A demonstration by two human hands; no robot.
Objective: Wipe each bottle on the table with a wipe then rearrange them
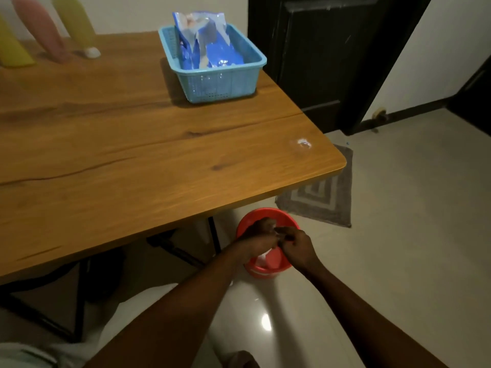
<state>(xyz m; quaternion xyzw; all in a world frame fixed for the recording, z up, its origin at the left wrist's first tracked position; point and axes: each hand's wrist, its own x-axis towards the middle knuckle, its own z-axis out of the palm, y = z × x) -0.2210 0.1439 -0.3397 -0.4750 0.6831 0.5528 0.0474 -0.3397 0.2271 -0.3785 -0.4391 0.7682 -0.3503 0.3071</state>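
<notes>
Three blurred bottles stand at the table's far left: a yellow bottle (13, 50), a pink bottle (39, 30) and a yellow-green bottle (75, 22) with a white cap. A blue pack of wipes (206, 41) sits in a blue basket (225, 82) at the back of the wooden table (132, 160). Both my hands are below the table's edge, over a red bin (265, 270) on the floor. My left hand (259, 235) and my right hand (299, 248) meet with their fingers curled together. Whether anything is pinched between them is too small to tell. White material lies inside the bin.
A grey patterned mat (324, 197) lies on the pale tiled floor beyond the bin. A dark door (326, 54) stands behind the table's right corner. Black table legs (215, 232) run just left of the bin. A small wet spot (303, 143) marks the table corner.
</notes>
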